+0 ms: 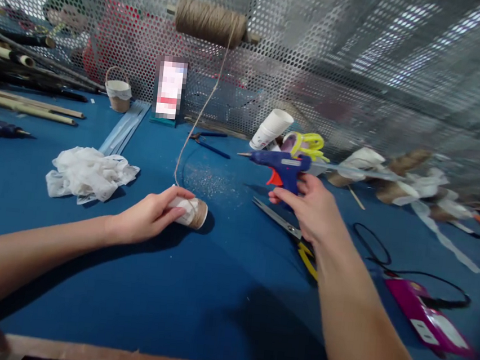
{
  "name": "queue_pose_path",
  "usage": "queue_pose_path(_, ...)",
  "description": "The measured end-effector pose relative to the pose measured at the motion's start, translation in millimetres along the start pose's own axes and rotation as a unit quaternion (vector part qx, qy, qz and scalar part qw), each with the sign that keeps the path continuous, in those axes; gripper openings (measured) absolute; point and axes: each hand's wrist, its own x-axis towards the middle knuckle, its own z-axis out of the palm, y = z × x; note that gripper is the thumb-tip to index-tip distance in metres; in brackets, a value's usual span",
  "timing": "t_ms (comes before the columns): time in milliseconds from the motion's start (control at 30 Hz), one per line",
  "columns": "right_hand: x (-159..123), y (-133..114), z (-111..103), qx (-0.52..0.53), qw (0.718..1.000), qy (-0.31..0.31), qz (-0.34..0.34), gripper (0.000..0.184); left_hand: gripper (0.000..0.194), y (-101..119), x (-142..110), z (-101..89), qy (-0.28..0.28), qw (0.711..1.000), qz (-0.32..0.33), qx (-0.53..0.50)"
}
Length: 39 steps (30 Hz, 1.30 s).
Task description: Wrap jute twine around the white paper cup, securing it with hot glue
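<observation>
My left hand (158, 212) is closed around a small white paper cup (198, 214) lying on its side, part of it wrapped in brown twine. From the cup the twine (204, 106) runs up to a large spool (210, 21) mounted on the perforated metal screen. My right hand (309, 206) grips a blue hot glue gun (281, 164) by its handle. Its nozzle points left, its orange trigger shows, and a clear glue stick sticks out behind. Below it lie scissors with yellow handles (288, 230), partly hidden by my right wrist.
White gauzy cloth (91, 174) and glue sticks (126, 126) lie left. A twine-trimmed cup with a handle (118, 95), a phone (170, 88) and blue pliers (210, 141) stand or lie farther back. Stacked paper cups (271, 128) and a magenta power strip (430, 317) are to the right.
</observation>
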Motion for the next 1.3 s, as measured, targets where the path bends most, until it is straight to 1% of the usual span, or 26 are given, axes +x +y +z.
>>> queue_pose_path(33,-10.8,-8.1,-4.6,0.079,0.996,-0.049,0.014,0.026,0.029,0.4,0.4,0.0,0.002,1.000,-0.003,0.001)
queue_pose_path(67,-21.3,-15.4,-8.2,0.114,0.986,-0.111,0.046,0.022,0.030,0.6,0.6,0.2,0.003,1.000,-0.008,0.001)
queue_pose_path(100,-31.1,-21.7,-10.5,0.123,0.979,-0.153,0.050,0.023,0.031,0.5,0.5,0.4,0.001,1.000,-0.012,0.000)
queue_pose_path(233,-58.6,-34.2,-8.0,0.138,0.962,-0.236,-0.023,0.022,0.032,-1.4,-1.0,0.9,-0.001,1.000,-0.011,-0.010)
queue_pose_path(300,-66.1,-35.8,-3.8,0.123,0.955,-0.266,-0.039,0.020,0.032,-2.7,-1.3,0.8,0.001,1.000,-0.008,-0.016)
queue_pose_path(367,-71.1,-37.3,-0.6,0.073,0.959,-0.269,-0.056,0.019,0.033,-3.8,-0.5,0.5,-0.001,1.000,-0.008,-0.016)
queue_pose_path(500,-77.1,-39.9,1.8,-0.017,0.968,-0.229,-0.099,0.027,0.032,-3.7,2.8,-1.2,-0.005,1.000,0.003,-0.005)
queue_pose_path(633,-78.2,-37.3,3.0,-0.064,0.968,-0.198,-0.142,0.029,0.030,-0.4,4.7,-3.4,-0.016,1.000,0.007,0.004)
queue_pose_path(733,-77.1,-34.0,4.3,-0.085,0.965,-0.184,-0.169,0.027,0.030,1.2,4.7,-4.1,-0.022,1.000,0.008,0.020)
queue_pose_path(800,-76.4,-31.8,4.4,-0.093,0.960,-0.181,-0.192,0.026,0.030,1.4,4.7,-4.0,-0.023,0.999,0.008,0.029)
queue_pose_path(867,-76.1,-29.3,3.5,-0.103,0.951,-0.179,-0.230,0.028,0.030,1.2,5.1,-3.7,-0.021,0.999,0.010,0.036)
queue_pose_path(933,-76.0,-26.5,2.0,-0.120,0.932,-0.178,-0.291,0.026,0.030,0.8,5.6,-3.2,-0.022,0.999,0.014,0.046)
queue_pose_path(967,-76.1,-25.2,1.2,-0.132,0.917,-0.172,-0.333,0.025,0.031,0.6,5.9,-3.0,-0.025,0.998,0.014,0.051)
queue_pose_path(1033,-76.5,-23.4,-0.2,-0.166,0.877,-0.144,-0.426,0.025,0.032,0.4,6.1,-2.7,-0.029,0.998,0.015,0.062)
queue_pose_path(1100,-77.1,-23.7,-1.5,-0.208,0.830,-0.107,-0.507,0.033,0.032,0.1,6.1,-2.8,-0.029,0.997,0.018,0.068)
queue_pose_path(1133,-77.4,-24.7,-2.1,-0.233,0.809,-0.094,-0.532,0.038,0.031,0.0,6.1,-2.9,-0.030,0.997,0.022,0.070)
queue_pose_path(1200,-78.3,-28.2,-3.7,-0.277,0.777,-0.079,-0.560,0.045,0.031,-0.4,6.1,-3.4,-0.033,0.996,0.029,0.075)
queue_pose_path(1300,-79.7,-34.1,-6.2,-0.309,0.752,-0.075,-0.578,0.051,0.032,-1.1,5.9,-4.0,-0.041,0.995,0.038,0.077)
